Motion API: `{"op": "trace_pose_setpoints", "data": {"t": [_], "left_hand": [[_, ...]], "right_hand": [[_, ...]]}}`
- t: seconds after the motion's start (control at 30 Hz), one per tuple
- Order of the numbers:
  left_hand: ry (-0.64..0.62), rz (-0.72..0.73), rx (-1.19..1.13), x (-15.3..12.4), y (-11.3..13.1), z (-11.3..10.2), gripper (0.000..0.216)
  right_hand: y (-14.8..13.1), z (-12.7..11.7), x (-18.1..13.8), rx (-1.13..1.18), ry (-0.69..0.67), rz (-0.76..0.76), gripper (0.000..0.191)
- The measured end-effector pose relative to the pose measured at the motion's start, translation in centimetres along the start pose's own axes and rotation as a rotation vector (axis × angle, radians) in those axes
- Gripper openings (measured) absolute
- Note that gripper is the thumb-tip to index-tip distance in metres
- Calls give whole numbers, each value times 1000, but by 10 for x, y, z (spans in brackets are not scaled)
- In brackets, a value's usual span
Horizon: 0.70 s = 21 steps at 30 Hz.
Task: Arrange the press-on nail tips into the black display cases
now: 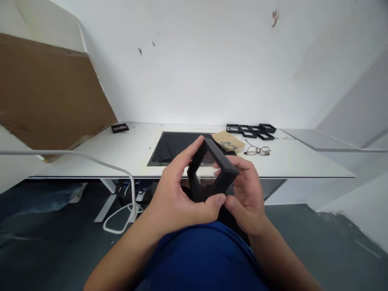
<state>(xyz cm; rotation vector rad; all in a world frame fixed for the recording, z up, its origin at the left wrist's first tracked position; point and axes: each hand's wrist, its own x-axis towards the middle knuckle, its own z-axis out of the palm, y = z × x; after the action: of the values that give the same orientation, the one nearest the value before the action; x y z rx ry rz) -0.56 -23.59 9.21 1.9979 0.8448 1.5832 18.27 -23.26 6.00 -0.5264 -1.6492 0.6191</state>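
A black box frame (226, 173) with a clear window is held up in front of my body, tilted with one corner toward me. My left hand (182, 194) grips its left side, thumb along the lower edge and index finger reaching to the top corner. On the other side, my right hand (247, 194) holds the right edge, with the thumb at the lower corner and fingers behind. Part of the right fingers shows through the clear window. Beyond the box, on the white table (136, 141), lies a dark mat (169, 147).
Several black frames (248, 134) lie at the back right, near eyeglasses (257, 150) and a printed tan paper (228, 141). One black frame (120, 128) sits at the back left. A white cable (100, 160) hangs across the left side. Brown cardboard (51, 93) leans at left.
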Motion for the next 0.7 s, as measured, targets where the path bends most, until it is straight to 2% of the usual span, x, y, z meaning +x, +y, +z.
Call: {"op": "trace_pose_setpoints", "data": {"t": [0.1, 0.17, 0.23, 0.37, 0.5, 0.57, 0.63, 0.7], "left_hand": [[-31, -28, 62, -2, 7, 1, 85], [-37, -61, 104, -3, 11, 3, 84], [-44, -90, 126, -4, 14, 4, 83], [-171, -105, 126, -9, 13, 1, 86], [-393, -56, 141, -11, 7, -9, 134], [-538, -6, 205, -9, 6, -16, 149], [-601, 35, 312, -5, 6, -22, 145], [-574, 52, 409, -1, 7, -25, 137]], "right_hand": [[1, -2, -2, 115, 9, 86, 76], [4, -1, -2, 258, -73, 172, 94], [7, 2, -3, 407, -154, 224, 101], [11, 7, -4, 543, -142, 260, 97], [7, 9, -1, 599, 5, 322, 87], [4, 9, 2, 668, 63, 378, 81], [3, 10, 3, 706, 67, 446, 75], [4, 11, 1, 708, 33, 510, 72]]}}
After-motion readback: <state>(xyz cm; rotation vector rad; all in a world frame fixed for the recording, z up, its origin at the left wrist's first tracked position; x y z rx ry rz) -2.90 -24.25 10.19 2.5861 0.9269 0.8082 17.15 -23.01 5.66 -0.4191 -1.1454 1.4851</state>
